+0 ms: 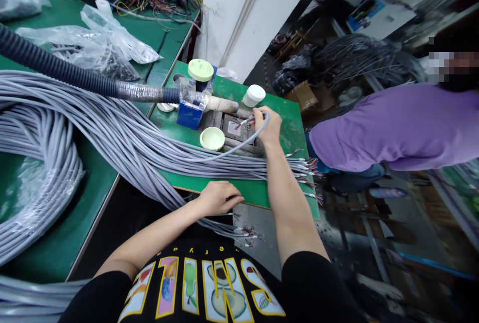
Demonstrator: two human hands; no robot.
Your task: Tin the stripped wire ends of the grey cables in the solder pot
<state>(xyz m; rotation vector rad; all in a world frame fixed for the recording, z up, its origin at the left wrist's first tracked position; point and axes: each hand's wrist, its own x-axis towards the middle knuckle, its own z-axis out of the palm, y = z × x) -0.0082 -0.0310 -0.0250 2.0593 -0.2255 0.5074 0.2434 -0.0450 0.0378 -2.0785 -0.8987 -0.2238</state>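
My right hand [267,126] is closed on a grey cable [244,144] near its end; the cable loops up behind the fingers. Its stripped end, with thin red and dark wires [238,126], points left above a small metal block with a shiny square surface [234,128]. At the table's front edge is my left hand [220,197], fingers loosely stretched to the right, with nothing visible in them. Between my hands runs a thick bundle of grey cables [187,157], whose stripped ends [309,165] fan out at the table's right end.
A ribbed black hose [75,71] with a pale nozzle [222,104] passes over a blue box [189,115]. Near the block stand an open pale-green tub [212,139] and a white jar [254,96]. More coiled cable [56,183] lies left. A person in purple [389,128] is at right.
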